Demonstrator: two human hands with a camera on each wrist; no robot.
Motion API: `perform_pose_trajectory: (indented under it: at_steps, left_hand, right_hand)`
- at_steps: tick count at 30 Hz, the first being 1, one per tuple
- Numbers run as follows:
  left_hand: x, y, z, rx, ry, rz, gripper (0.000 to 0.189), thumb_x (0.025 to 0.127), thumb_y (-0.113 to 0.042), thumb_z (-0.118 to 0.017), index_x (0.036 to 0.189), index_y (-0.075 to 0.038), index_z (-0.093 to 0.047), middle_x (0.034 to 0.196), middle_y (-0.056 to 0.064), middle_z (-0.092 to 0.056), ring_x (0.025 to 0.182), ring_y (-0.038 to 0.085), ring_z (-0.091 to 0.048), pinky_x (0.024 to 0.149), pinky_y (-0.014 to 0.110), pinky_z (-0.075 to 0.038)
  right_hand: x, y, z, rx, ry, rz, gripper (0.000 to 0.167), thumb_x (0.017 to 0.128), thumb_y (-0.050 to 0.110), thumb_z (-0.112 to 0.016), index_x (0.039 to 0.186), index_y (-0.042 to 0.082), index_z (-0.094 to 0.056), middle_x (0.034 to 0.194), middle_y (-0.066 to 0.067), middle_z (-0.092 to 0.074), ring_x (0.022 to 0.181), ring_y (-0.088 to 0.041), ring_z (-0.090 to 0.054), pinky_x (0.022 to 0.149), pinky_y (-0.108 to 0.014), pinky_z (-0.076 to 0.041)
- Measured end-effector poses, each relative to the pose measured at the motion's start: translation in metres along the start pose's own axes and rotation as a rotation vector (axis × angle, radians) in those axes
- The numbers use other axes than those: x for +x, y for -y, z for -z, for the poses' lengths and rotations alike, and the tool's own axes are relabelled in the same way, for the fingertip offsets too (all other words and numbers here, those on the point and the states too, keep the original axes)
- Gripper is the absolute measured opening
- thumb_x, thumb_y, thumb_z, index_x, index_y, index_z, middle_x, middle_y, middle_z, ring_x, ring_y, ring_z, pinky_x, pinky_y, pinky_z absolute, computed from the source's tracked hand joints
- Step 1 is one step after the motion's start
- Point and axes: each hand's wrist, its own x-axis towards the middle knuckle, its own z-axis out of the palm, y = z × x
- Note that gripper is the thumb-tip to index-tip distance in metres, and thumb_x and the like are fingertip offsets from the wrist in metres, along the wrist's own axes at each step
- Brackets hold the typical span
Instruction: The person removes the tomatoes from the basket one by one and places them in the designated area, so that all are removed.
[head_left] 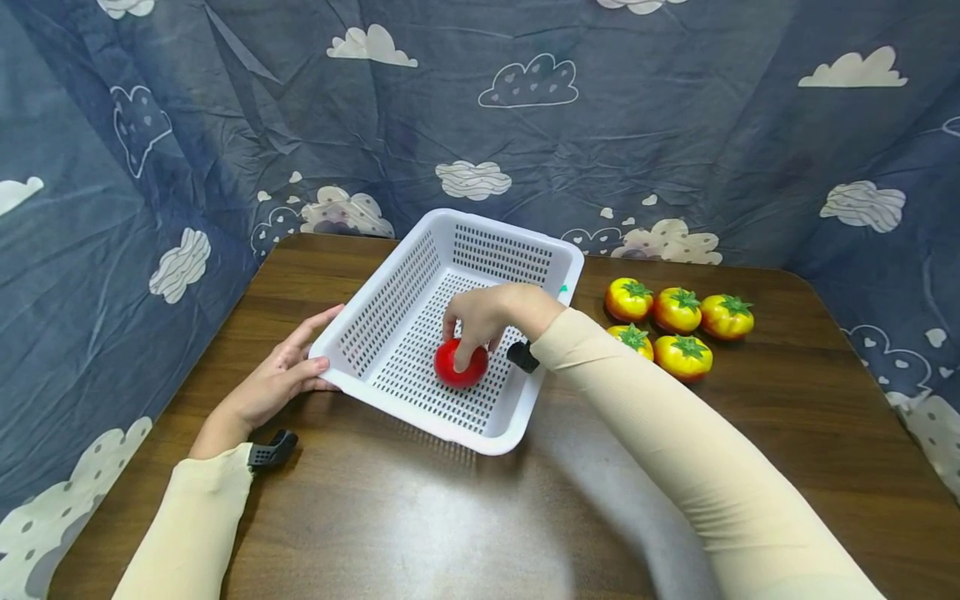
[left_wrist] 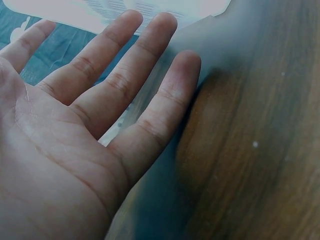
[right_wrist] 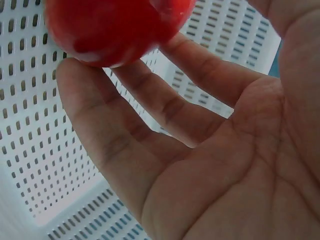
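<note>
A white perforated plastic basket [head_left: 405,421] stands at an angle on the table. At its left corner my left hand [head_left: 277,379] grips the rim, thumb on top and fingers along the outside. In the left wrist view those fingers [left_wrist: 120,82] extend toward the basket [left_wrist: 200,12], with the thumb out of frame. Inside the basket my right hand [head_left: 483,317] holds a smooth red tomato [head_left: 450,371], the thumb on its near side. The right wrist view shows fingers [right_wrist: 172,107] against the tomato [right_wrist: 115,30]. Whether it touches the basket floor, I cannot tell.
Several yellow-and-red tomatoes [head_left: 678,310] with green tops sit on the table right of the basket, partly behind my right arm. The brown wooden table [head_left: 420,517] ends at a blue cloud-patterned cloth [head_left: 450,100] at the back and sides.
</note>
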Motion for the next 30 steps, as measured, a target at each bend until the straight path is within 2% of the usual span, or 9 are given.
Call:
perform_pose_trajectory:
  at_steps: [8,15,19,23,27,30]
  left_hand:
    - [0.0,0.0,0.0,-0.004,0.003,-0.003,0.071,0.11,-0.002,-0.046,0.172,-0.027,-0.023,0.15,-0.002,-0.052,0.12,0.014,-0.069,0.092,0.031,-0.063]
    - [0.0,0.0,0.0,-0.005,0.006,-0.006,0.07,0.11,-0.002,-0.046,0.172,-0.027,-0.023,0.15,-0.002,-0.052,0.12,0.014,-0.069,0.092,0.031,-0.063]
    - [0.0,0.0,0.0,-0.003,0.005,-0.005,0.07,0.11,-0.002,-0.046,0.172,-0.027,-0.023,0.15,-0.002,-0.051,0.12,0.014,-0.069,0.092,0.031,-0.063]
    - [0.0,0.0,0.0,0.001,0.003,-0.004,0.07,0.11,-0.002,-0.046,0.172,-0.027,-0.023,0.151,-0.001,-0.051,0.12,0.014,-0.069,0.092,0.031,-0.063]
    - [0.001,0.0,0.0,-0.001,0.004,-0.005,0.07,0.11,-0.002,-0.046,0.172,-0.027,-0.023,0.151,0.0,-0.051,0.12,0.014,-0.069,0.092,0.031,-0.063]
    - [0.001,0.0,0.0,-0.005,0.006,-0.006,0.071,0.11,-0.002,-0.046,0.172,-0.027,-0.023,0.151,-0.001,-0.051,0.121,0.014,-0.069,0.092,0.031,-0.063]
  right_hand:
    - [0.0,-0.005,0.005,-0.025,-0.043,-0.014,0.042,0.092,0.018,-0.078,0.133,0.015,-0.067,0.133,-0.007,-0.062,0.113,-0.019,-0.064,0.091,-0.042,-0.064]
    - [0.002,0.0,0.003,-0.07,-0.036,-0.046,0.048,0.091,0.021,-0.08,0.136,0.017,-0.066,0.132,-0.006,-0.062,0.118,-0.021,-0.059,0.093,-0.044,-0.063]
    - [0.003,0.003,0.002,-0.122,-0.041,-0.048,0.048,0.089,0.022,-0.082,0.135,0.018,-0.066,0.134,-0.005,-0.063,0.115,-0.021,-0.061,0.094,-0.045,-0.062]
    - [0.004,0.006,0.001,-0.151,-0.05,-0.039,0.053,0.091,0.023,-0.079,0.14,0.02,-0.059,0.134,-0.007,-0.062,0.112,-0.021,-0.062,0.094,-0.048,-0.062]
    - [0.005,0.006,0.0,-0.182,-0.067,-0.043,0.046,0.094,0.025,-0.075,0.136,0.021,-0.057,0.133,-0.008,-0.061,0.111,-0.021,-0.062,0.092,-0.049,-0.062]
    - [0.004,0.006,-0.001,-0.199,-0.072,-0.051,0.042,0.093,0.025,-0.077,0.13,0.018,-0.059,0.132,-0.008,-0.062,0.111,-0.022,-0.063,0.09,-0.048,-0.063]
